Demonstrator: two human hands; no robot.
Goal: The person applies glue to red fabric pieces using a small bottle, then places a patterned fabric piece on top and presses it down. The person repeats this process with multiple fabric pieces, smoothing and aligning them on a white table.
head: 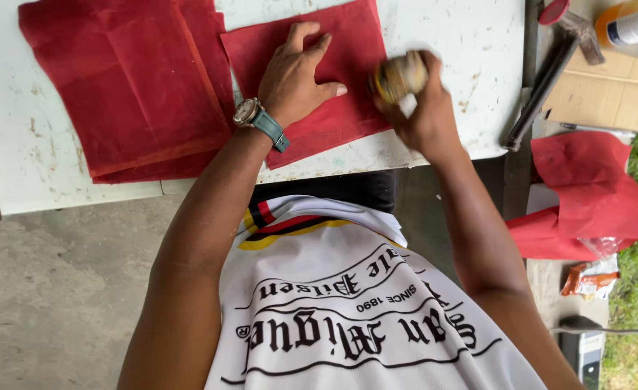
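**Red paper sheet pressed flat on the table**

Red paper sheet [333, 87] lies at upper centre on the white table [471, 65]. Left hand [297, 76] rests on it, palm down, fingers spread, grip released. Right hand [420, 108] is clenched around a blurred tan roll [400, 76] above the sheet's right edge. Stacked red sheets [131, 87] lie at upper left.

Single red paper sheet [333, 87], roughly square and slightly creased, lying flat and skewed on the white counter [463, 43], its near corner reaching the near edge. Blurred yellowish roll [400, 76], raised over the sheet's right edge.
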